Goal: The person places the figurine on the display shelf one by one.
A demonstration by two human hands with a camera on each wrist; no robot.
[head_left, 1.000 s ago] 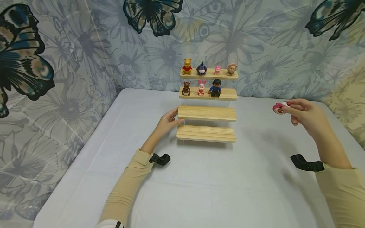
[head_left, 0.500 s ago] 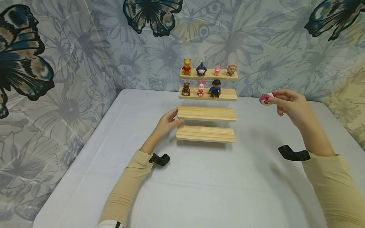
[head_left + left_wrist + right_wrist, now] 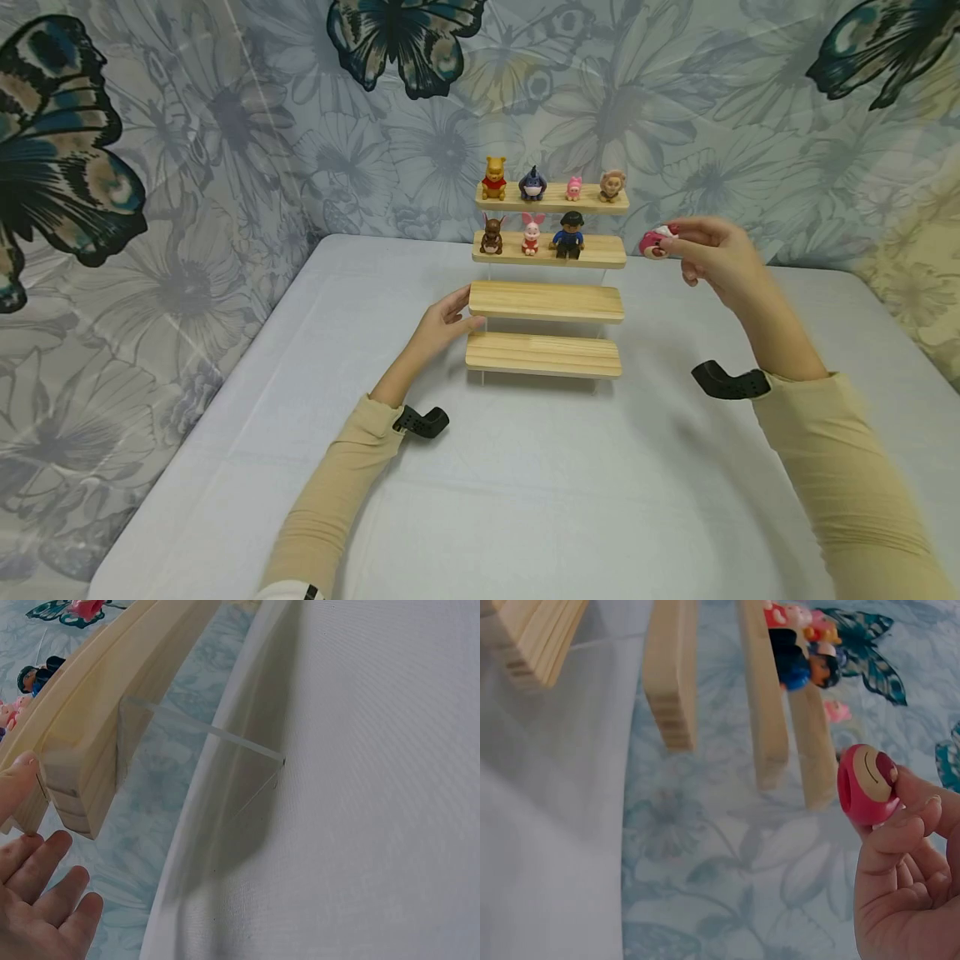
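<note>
My left hand (image 3: 441,327) grips the left end of the tiered wooden display shelf (image 3: 546,302), at the second step from the bottom. In the left wrist view, thumb and index finger pinch a board end while the other fingers (image 3: 73,889) are spread below. Right of the upper steps, my right hand (image 3: 712,250) holds a small pink bear figurine (image 3: 655,242) in the air between thumb and fingertips. Its cream muzzle, dark red nose and smile line show in the right wrist view, where the figurine (image 3: 864,784) is apart from the boards.
Several figurines stand on the top step (image 3: 510,206), among them a yellow bear (image 3: 493,179). The step below holds a brown figurine (image 3: 491,237), a pink-eared one (image 3: 532,234) and a black-haired doll (image 3: 570,235). A white cloth (image 3: 525,483) covers the table; patterned fabric hangs behind.
My right hand has moved left and slightly up with the pink bear figurine, closer to the shelf's right end. The left hand has stayed in place on the shelf.
</note>
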